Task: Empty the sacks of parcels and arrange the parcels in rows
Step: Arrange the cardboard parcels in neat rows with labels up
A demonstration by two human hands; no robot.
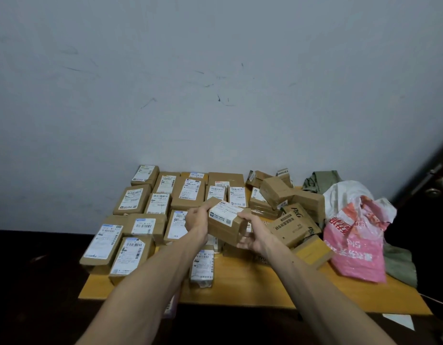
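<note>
Right, over the wooden table (240,298) with its rows of parcels (150,215) filling leftwards (pink sack (354,247) slumped right), I hold a labelled box (226,220) aloft, left hand (196,220) and right hand (252,235) clamping its ends, label up for reading.

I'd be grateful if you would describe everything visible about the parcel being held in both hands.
The held parcel is a small brown cardboard box, closed, with a white printed shipping label wrapped over its top face and onto the near side. It is lifted clear above the table and tilted, its left end higher. The left hand grips its left end; the right hand clasps its right end, fingers under the bottom. It hangs over the rows of parcels, its underside hidden.
</note>
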